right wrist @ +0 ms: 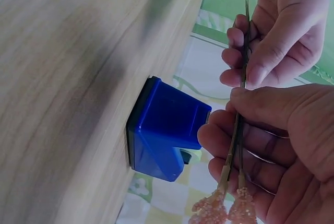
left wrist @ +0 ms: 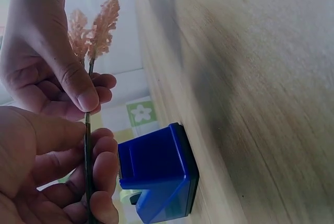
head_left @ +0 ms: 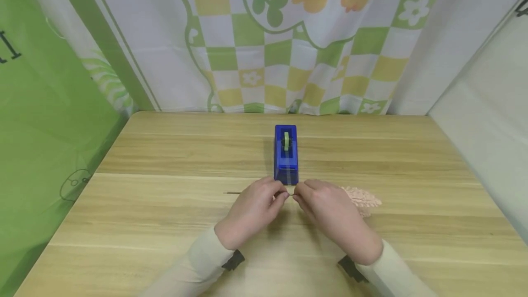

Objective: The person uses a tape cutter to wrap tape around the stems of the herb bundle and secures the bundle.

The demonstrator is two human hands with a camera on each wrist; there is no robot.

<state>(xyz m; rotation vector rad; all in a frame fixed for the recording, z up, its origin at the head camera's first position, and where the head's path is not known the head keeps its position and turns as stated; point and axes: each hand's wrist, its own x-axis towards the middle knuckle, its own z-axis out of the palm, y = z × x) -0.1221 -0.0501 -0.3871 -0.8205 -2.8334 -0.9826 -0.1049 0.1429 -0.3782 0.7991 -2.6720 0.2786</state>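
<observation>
Two artificial flower stems (right wrist: pixel 237 135) lie side by side across both hands, with pink, bumpy flower heads (head_left: pixel 363 197) emerging to the right. My left hand (head_left: pixel 255 207) pinches the stems between thumb and fingers, their bare ends poking out leftward. Close beside it, my right hand (head_left: pixel 332 207) pinches them nearer the flower heads. In the left wrist view a short pale, shiny band (left wrist: pixel 87 117) shows on the stems between the two thumbs; it may be tape. Just beyond the fingertips stands a blue tape dispenser (head_left: pixel 280 165) holding a small greenish roll (head_left: pixel 286 141).
The wood-grain table (head_left: pixel 173 159) runs back to a checked, flowered curtain (head_left: pixel 276 65). A green cloth (head_left: pixel 49 104) hangs along the left side and a white one (head_left: pixel 486 118) along the right.
</observation>
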